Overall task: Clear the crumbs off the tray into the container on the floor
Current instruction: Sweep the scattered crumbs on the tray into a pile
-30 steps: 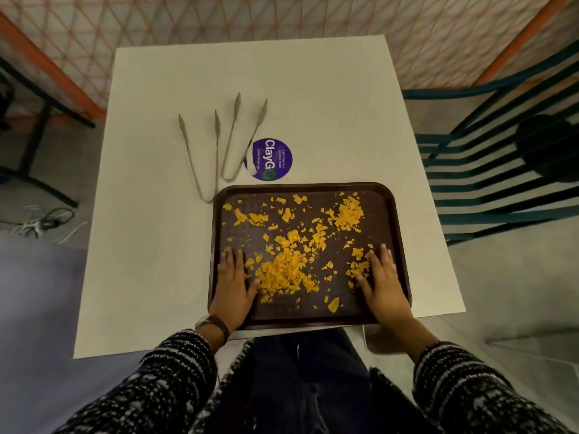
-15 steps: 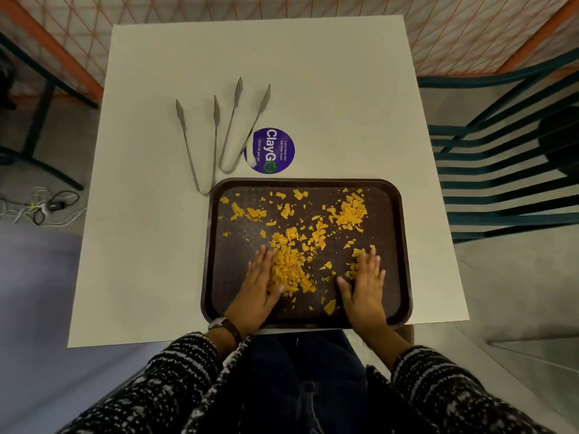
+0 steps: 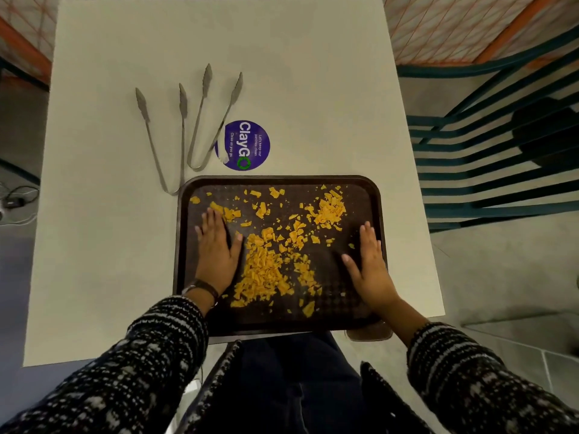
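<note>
A dark brown tray (image 3: 372,195) lies at the near edge of the white table (image 3: 297,73), overhanging it slightly. Orange crumbs (image 3: 266,270) are scattered over it, with a thick heap in the middle and a smaller heap (image 3: 329,209) at the far right. My left hand (image 3: 216,245) lies flat on the tray's left side, fingertips touching crumbs. My right hand (image 3: 369,264) lies flat on the tray's right side. Both hands hold nothing. Under the tray's near right corner a brownish container (image 3: 369,333) shows partly; most of it is hidden.
Two metal tongs (image 3: 166,136) (image 3: 213,120) lie on the table beyond the tray's far left corner, beside a round purple ClayGo sticker (image 3: 247,145). A teal slatted chair (image 3: 488,145) stands right of the table. Cables (image 3: 15,202) lie on the floor at left.
Both hands have slid apart and farther up the tray, from the centre heap out toward its left and right sides. The crumb heap has spread slightly. The view has shifted closer.
</note>
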The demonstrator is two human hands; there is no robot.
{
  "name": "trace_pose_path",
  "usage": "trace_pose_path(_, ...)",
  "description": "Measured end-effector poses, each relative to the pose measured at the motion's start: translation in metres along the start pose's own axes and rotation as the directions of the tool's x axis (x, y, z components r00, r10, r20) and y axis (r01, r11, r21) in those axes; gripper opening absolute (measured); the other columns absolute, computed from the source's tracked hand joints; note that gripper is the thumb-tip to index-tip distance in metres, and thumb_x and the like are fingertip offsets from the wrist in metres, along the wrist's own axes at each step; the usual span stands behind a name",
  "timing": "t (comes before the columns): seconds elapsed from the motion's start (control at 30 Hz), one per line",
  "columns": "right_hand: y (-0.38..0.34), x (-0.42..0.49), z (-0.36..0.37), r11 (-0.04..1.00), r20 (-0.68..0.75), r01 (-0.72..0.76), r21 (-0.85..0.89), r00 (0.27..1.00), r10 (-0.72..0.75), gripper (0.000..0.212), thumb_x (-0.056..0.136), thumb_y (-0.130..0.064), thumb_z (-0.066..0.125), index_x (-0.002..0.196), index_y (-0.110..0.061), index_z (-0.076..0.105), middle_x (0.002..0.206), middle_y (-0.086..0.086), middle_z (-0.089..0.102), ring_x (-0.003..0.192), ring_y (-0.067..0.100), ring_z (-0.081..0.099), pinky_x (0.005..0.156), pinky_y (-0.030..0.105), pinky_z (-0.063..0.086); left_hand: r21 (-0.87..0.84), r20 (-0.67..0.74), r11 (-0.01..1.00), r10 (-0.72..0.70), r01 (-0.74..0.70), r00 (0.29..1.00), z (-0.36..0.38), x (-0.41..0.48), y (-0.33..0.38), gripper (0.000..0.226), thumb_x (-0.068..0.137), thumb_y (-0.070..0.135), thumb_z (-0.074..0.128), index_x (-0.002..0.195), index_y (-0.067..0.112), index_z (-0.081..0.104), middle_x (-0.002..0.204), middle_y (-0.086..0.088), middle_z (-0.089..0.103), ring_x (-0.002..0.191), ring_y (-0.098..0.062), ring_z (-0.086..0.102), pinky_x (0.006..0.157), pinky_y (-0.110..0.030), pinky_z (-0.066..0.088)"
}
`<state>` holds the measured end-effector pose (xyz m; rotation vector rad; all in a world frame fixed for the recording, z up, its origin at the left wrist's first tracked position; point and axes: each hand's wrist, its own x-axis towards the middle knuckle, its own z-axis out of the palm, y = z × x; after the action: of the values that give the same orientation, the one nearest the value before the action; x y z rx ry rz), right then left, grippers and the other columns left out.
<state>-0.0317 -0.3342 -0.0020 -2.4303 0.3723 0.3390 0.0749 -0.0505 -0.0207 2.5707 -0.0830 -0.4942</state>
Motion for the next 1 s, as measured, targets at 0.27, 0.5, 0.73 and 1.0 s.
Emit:
trace_pose_path(0.27,-0.006,0.016,0.012,0.998,-0.004,-0.062,0.025,0.998,0.062,0.081,0.092,-0.056,0.032,0.15,-0.011,-0.004,0.158,0.0,-0.009,0.144,0.011,-0.012,0.12,0.034,-0.004,-0.178,0.156,0.982,0.084,-0.056,0.984,0.02,-0.038,0.025,0.07,0.094,0.045,0.027,0.141,0.024,-0.021,0.152,0.004,-0.022,0.14,-0.013,-0.021,0.113,-0.032,-0.014)
trace_pose_path(0.5,-0.03,0.01,0.038,0.999,0.016,-0.051,0.012,0.999,0.051,0.085,0.09,-0.061,0.025,0.149,-0.008,-0.006,0.158,0.004,-0.014,0.141,0.011,-0.022,0.117,0.031,-0.012,-0.346,0.147,0.937,0.093,-0.037,0.985,0.008,-0.067,0.018,0.073,0.085,0.061,0.021,0.141,0.034,-0.016,0.15,0.015,-0.017,0.14,-0.009,-0.016,0.112,-0.03,-0.004)
trace_pose_path(0.73,-0.065,0.0,0.063,0.975,0.214,0.212,0.063,0.951,-0.221,0.079,0.091,-0.06,0.02,0.148,-0.015,-0.012,0.157,-0.002,-0.019,0.144,0.009,-0.019,0.115,0.026,-0.015,-0.325,0.005,0.934,-0.156,0.149,0.988,-0.004,-0.076,-0.011,0.073,0.096,0.031,0.041,0.147,0.017,-0.008,0.158,-0.001,-0.011,0.141,-0.01,-0.012,0.118,-0.035,0.0)
trace_pose_path(1.0,-0.015,-0.002,0.002,0.91,0.311,0.349,-0.224,0.911,-0.272,0.075,0.088,-0.064,0.016,0.147,-0.023,-0.008,0.156,-0.008,-0.014,0.141,-0.001,-0.021,0.114,0.02,-0.019,-0.001,-0.007,0.982,-0.189,0.189,0.982,0.015,-0.067,-0.018,0.084,0.088,0.056,0.022,0.146,0.0,-0.002,0.156,-0.019,-0.007,0.142,-0.023,-0.014,0.115,-0.039,-0.012)
